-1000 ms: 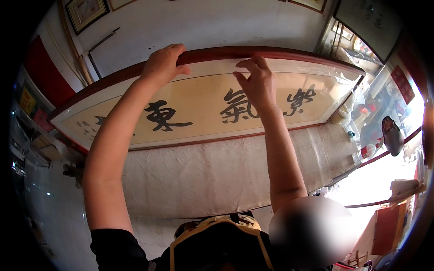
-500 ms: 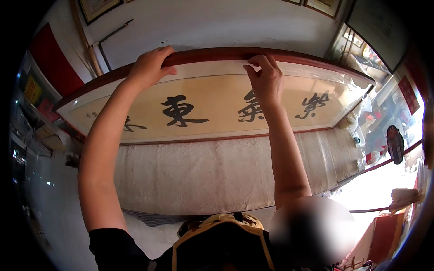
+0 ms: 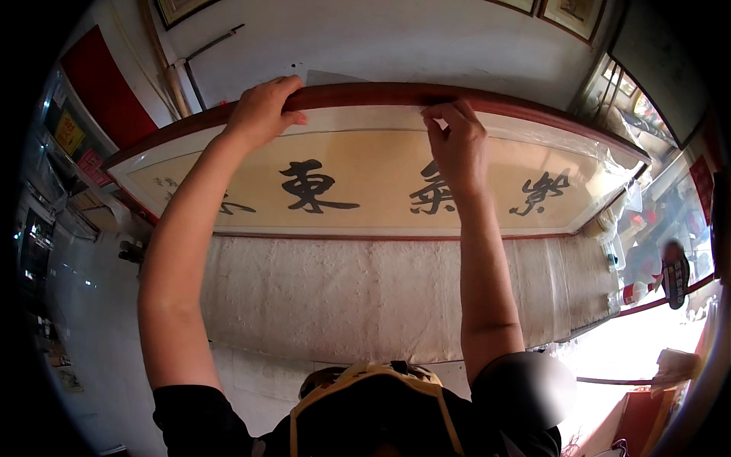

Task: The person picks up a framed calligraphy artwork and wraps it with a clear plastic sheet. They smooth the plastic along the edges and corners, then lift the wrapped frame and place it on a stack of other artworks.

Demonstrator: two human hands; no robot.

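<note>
Both hands [image 3: 263,113] [image 3: 454,141] grip the framed scroll's [image 3: 365,190] red top rail.

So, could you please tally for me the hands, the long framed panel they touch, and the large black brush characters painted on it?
Hands: 2, the left hand and the right hand, both on the panel's far edge
Long framed panel: 1
Large black brush characters: 3
Total: 6
</note>
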